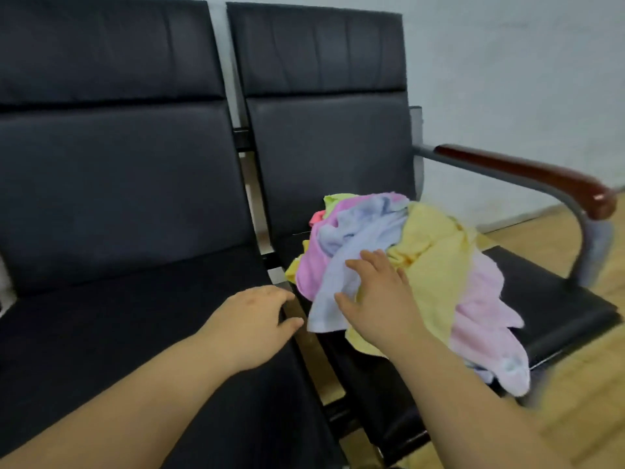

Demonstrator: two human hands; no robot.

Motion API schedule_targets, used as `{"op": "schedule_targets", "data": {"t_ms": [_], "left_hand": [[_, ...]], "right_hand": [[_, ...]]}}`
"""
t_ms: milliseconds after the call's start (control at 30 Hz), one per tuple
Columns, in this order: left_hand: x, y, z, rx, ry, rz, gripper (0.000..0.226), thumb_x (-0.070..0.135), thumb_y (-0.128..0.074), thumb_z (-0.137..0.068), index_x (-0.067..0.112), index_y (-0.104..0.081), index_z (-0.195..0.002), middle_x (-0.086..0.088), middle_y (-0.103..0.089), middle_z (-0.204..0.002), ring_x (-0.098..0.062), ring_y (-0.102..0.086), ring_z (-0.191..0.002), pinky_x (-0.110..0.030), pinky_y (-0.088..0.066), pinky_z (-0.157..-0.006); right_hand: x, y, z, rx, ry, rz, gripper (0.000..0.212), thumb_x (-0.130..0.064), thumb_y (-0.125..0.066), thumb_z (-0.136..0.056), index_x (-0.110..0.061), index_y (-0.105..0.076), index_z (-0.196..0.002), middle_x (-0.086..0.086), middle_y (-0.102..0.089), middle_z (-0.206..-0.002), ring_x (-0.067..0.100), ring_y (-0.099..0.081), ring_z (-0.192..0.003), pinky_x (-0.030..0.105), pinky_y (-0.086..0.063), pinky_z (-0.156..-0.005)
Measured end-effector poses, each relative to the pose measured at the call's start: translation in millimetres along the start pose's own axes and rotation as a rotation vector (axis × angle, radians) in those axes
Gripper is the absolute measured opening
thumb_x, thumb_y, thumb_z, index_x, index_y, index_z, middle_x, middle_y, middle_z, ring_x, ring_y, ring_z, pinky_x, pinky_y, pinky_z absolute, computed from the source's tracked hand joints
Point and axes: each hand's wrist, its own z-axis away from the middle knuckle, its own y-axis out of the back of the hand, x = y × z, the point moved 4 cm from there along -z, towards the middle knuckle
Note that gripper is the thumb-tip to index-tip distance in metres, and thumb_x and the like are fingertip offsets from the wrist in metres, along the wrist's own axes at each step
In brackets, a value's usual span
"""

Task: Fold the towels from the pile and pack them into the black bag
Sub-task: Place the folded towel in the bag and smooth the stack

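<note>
Towel pile (pixel 416 265) heaped on right-hand seat (pixel 558 292) of black bench. Right hand (pixel 375 292) laid on pale blue towel (pixel 351 252) at pile's near edge, fingers spread, nothing yet pinched. Left hand (pixel 257 323) held just above left seat (pixel 135 333), fingers loosely curled, nothing held. Black bag not seen. Step judged: one towel to be picked. Blue towel best taken by single edge and lifted clear, so neighbours are not dragged off seat.

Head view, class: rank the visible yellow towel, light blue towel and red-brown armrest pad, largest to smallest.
1. yellow towel
2. light blue towel and red-brown armrest pad: they look alike, so unranked. Both towels are crumpled and partly hidden.
</note>
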Motion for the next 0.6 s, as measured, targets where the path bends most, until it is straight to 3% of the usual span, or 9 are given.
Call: {"op": "schedule_targets", "data": {"t_ms": [133,233,333,433,533,600], "left_hand": [[25,-7,-37,0.001,0.014,0.139,0.051,0.048,-0.044,-0.096,0.029,-0.037,-0.144,0.009,-0.045,-0.14,-0.012,-0.045,-0.125,-0.026,-0.037,-0.102],[43,-7,-63,0.048,0.065,0.337,0.048,0.044,-0.051,-0.094,0.03,-0.041,-0.139,0.006,-0.054,-0.128,-0.013,-0.054,-0.112,-0.03,-0.045,-0.095],[51,-8,-80,0.118,0.089,0.428,0.04,0.037,-0.054,-0.094,0.03,-0.044,-0.132,0.009,-0.056,-0.096,-0.008,-0.056,-0.088,-0.021,-0.043,-0.07],[52,-11,-88,0.13,0.068,0.494,0.019,0.02,-0.058,-0.093,0.026,-0.056,-0.111,0.003,-0.059,-0.087,-0.007,-0.054,-0.076,-0.014,-0.04,-0.06],[48,-12,-87,-0.009,0.002,0.65,0.012,0.01,-0.062,-0.09,0.02,-0.065,-0.094,-0.002,-0.064,-0.083,-0.006,-0.056,-0.07,-0.009,-0.043,-0.06],[43,-11,-82,-0.187,-0.02,0.745,0.012,0.009,-0.064,-0.089,0.017,-0.071,-0.094,-0.004,-0.071,-0.089,-0.005,-0.063,-0.077,-0.013,-0.048,-0.072]], "right_hand": [[27,14,-6,0.163,-0.066,-0.158,0.047,-0.03,-0.065,-0.084,-0.016,-0.056,-0.127,0.005,-0.051,-0.133,0.023,-0.042,-0.129,0.039,-0.031,-0.104],[39,17,-13,0.249,-0.15,-0.233,0.043,-0.036,-0.067,-0.083,-0.015,-0.06,-0.12,0.003,-0.058,-0.125,0.023,-0.05,-0.12,0.041,-0.035,-0.103],[43,14,-21,0.275,-0.2,-0.258,0.054,-0.052,-0.053,-0.08,-0.015,-0.063,-0.117,0.003,-0.062,-0.12,0.023,-0.053,-0.116,0.043,-0.036,-0.102],[43,10,-27,0.261,-0.233,-0.251,0.055,-0.058,-0.046,-0.083,-0.019,-0.063,-0.117,-0.001,-0.061,-0.12,0.019,-0.052,-0.116,0.041,-0.034,-0.105],[44,13,-29,0.311,-0.253,-0.306,0.032,-0.047,-0.059,-0.088,-0.021,-0.066,-0.105,-0.004,-0.063,-0.108,0.018,-0.055,-0.106,0.034,-0.038,-0.096],[41,18,-27,0.368,-0.258,-0.387,0.016,-0.039,-0.063,-0.087,-0.023,-0.065,-0.091,-0.007,-0.063,-0.099,0.016,-0.057,-0.097,0.031,-0.041,-0.087]]}}
